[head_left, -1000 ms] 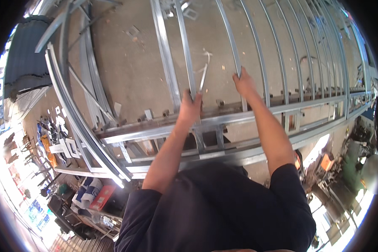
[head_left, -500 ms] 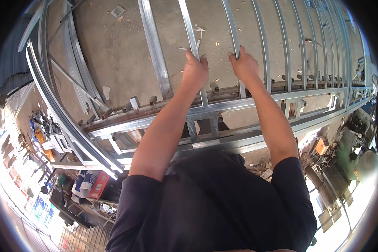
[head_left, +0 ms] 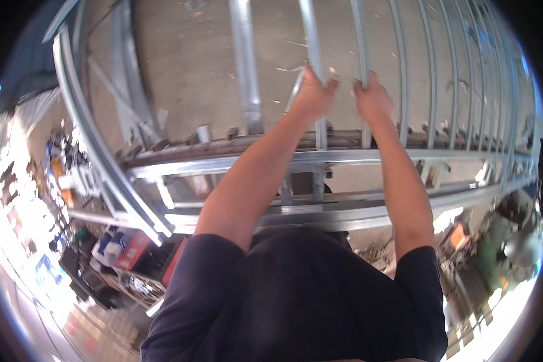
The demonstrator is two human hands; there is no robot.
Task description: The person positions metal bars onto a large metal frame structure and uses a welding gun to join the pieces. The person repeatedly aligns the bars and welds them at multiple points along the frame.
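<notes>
My left hand [head_left: 314, 99] is closed round a narrow silver metal bar [head_left: 309, 36], which runs away from me across the frame. A thin strip [head_left: 294, 92] shows just left of that hand. My right hand [head_left: 374, 104] is closed round the neighbouring metal bar [head_left: 359, 36]; its fingers are partly blurred. Both bars' near ends reach the long front rail [head_left: 350, 155] of the metal frame. To the left of my left hand lies a wider metal bar [head_left: 245, 60]. More parallel bars [head_left: 429, 72] continue to the right.
Long metal profiles [head_left: 90, 133] curve along the left side. Short square tube stubs [head_left: 204, 133] stand along the dark rusty beam. At lower left is a red box [head_left: 133, 251]; at lower right, an orange object [head_left: 459, 236] among clutter. Small scraps are scattered on the floor.
My view has shifted, and the frame appears further right. My hands keep their hold on the same two bars. The gap between those bars looks slightly narrower.
</notes>
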